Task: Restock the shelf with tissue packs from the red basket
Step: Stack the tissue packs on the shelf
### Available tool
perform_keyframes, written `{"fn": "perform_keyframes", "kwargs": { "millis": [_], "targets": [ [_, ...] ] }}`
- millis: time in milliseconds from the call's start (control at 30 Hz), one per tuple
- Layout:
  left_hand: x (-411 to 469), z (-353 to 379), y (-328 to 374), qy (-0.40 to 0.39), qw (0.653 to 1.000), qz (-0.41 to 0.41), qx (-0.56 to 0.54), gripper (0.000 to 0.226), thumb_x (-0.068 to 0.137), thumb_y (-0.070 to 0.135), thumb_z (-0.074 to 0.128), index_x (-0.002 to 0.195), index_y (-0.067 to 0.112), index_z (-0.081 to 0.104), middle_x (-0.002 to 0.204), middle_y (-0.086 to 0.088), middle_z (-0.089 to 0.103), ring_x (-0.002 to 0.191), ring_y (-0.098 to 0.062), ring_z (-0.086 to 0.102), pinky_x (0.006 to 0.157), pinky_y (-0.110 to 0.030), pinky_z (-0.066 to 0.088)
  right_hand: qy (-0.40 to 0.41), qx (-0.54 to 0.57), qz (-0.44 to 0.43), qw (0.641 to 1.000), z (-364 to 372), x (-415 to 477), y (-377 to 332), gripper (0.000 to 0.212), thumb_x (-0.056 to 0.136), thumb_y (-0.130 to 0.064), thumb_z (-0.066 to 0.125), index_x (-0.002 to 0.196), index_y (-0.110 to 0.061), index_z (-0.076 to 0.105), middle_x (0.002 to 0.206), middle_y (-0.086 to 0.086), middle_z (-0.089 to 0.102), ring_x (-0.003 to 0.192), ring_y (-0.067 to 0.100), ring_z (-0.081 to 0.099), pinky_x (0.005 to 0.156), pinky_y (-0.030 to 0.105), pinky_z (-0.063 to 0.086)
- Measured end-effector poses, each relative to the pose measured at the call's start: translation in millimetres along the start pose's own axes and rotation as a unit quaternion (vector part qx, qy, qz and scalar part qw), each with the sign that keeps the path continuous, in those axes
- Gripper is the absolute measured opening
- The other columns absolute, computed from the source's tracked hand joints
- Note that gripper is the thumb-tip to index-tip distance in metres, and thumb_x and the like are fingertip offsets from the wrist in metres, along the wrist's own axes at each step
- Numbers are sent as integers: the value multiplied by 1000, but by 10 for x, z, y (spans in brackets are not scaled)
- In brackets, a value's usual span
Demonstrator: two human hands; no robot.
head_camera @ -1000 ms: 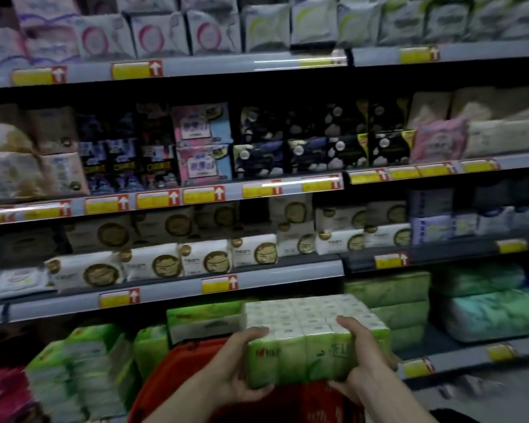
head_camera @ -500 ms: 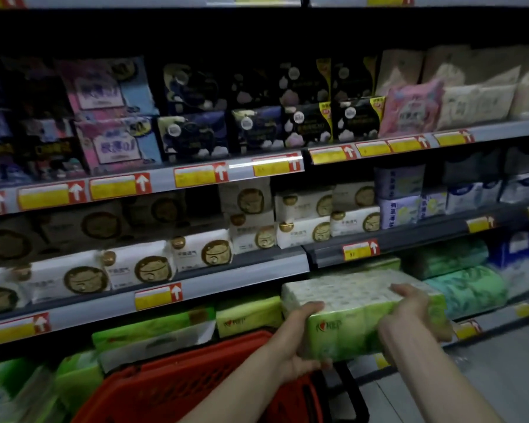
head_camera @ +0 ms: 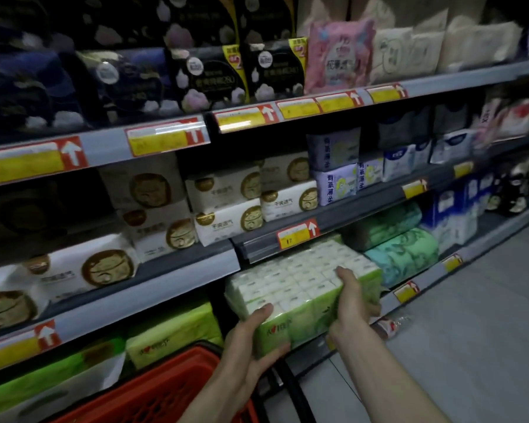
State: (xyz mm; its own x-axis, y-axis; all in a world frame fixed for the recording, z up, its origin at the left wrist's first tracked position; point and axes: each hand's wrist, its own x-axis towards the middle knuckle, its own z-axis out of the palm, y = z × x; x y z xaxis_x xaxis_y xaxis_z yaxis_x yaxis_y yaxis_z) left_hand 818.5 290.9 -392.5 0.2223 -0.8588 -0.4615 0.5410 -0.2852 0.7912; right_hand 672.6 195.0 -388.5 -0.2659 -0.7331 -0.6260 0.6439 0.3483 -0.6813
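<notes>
A large green and white tissue multipack is held between both hands at the mouth of the bottom shelf, its far end just under the shelf edge above. My left hand grips its near left corner, thumb on top. My right hand grips its right side, fingers over the top. The red basket sits below at the bottom left, its black handle beside my left wrist.
Green tissue packs lie on the bottom shelf to the left, and mint-green rolls to the right. White and gold packs fill the shelf above. Grey floor runs along the right, with a small wrapper by the shelf base.
Both hands have carried the multipack up and forward from above the basket toward the bottom shelf. My view has dropped and swung right.
</notes>
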Motion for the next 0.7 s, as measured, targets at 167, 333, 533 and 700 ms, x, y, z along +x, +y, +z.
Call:
{"fn": "perform_keyframes", "kwargs": {
  "millis": [167,333,533,700],
  "targets": [
    [151,-17,-18,12,999,26,-34,62,68,24,89,126,14,69,123,-8,75,110,-32,73,78,-45,64,-62,-96,15,993,54,240,68,144,66,-79,78,168,-33,-13,173,5,24,152,36,37,121,55,37],
    [282,89,-24,27,996,45,-70,48,82,16,82,127,10,67,116,-3,71,104,-26,70,82,-46,63,-27,-204,-9,978,57,325,73,133,68,-88,72,170,-33,5,168,12,15,148,42,35,119,55,40],
    [562,148,61,34,997,53,-53,51,83,19,82,130,14,64,118,3,62,107,-24,68,94,-52,60,-64,-233,-74,967,203,254,276,103,97,-59,66,171,-27,0,170,15,14,149,42,38,118,50,38],
    [858,56,138,59,997,24,-41,47,79,25,87,121,15,68,141,-9,56,118,-35,66,88,-50,63,-103,-218,-99,965,374,321,426,102,97,-64,62,170,-34,-4,178,-2,3,163,31,14,128,51,23]
  ]
}}
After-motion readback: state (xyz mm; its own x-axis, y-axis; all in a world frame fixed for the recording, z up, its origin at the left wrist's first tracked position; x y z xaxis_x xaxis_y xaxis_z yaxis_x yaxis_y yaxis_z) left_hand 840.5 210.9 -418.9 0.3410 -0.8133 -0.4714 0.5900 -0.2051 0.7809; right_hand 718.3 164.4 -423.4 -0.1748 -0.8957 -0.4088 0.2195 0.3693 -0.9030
